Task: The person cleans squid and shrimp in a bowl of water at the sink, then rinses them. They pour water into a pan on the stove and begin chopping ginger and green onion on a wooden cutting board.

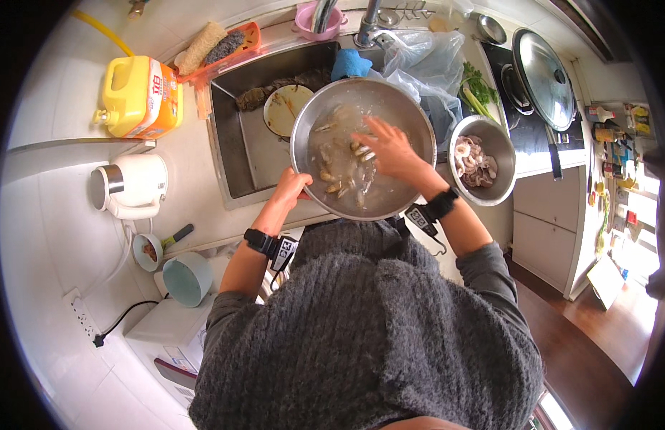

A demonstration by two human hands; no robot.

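Observation:
A large stainless steel bowl (pixel 418 183) of cloudy water is before me, over the sink's right part. Several small yellowish and grey pieces of seafood (pixel 332 188) lie in the water; their exact kind is unclear. My left hand (pixel 290 188) grips the bowl's lower left rim, thumb on top. Inside the bowl, my right hand (pixel 388 148) is spread at the water, fingers apart, close to some of the pieces. A smaller metal bowl (pixel 507 161) of pinkish, cut raw seafood or meat (pixel 474 161) stands to the right.
The sink (pixel 246 166) holds a stained plate (pixel 284 110). A blue cloth (pixel 350 64) and a plastic bag (pixel 423 59) lie behind the large bowl. Leafy greens (pixel 478 86) and a lidded pan (pixel 542 80) are at right. On the left stand a yellow detergent jug (pixel 141 97) and white kettle (pixel 133 185).

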